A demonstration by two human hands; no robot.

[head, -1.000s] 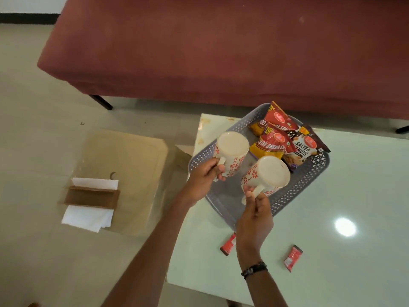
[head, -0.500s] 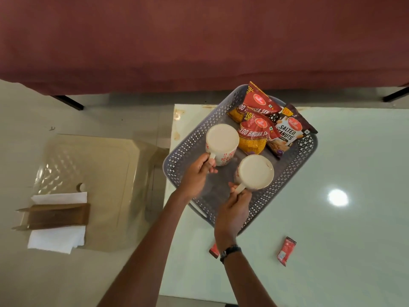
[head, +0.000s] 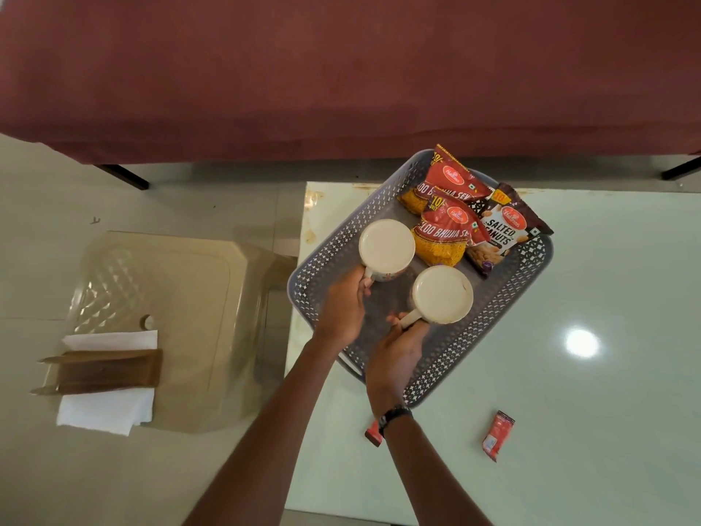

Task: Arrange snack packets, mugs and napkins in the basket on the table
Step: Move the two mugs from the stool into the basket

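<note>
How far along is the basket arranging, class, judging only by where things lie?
Done: three snack packets lie in the basket. In hand: the left hand and right hand each hold a mug by its handle, left mug, right mug, inside the basket. Left: the napkins still sit on the stool.

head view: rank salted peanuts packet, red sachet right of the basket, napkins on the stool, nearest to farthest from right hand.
From the right hand:
1. Red sachet, on the table, lower right.
2. Salted peanuts packet, basket's far corner.
3. Napkins, on the stool, far left.
</note>
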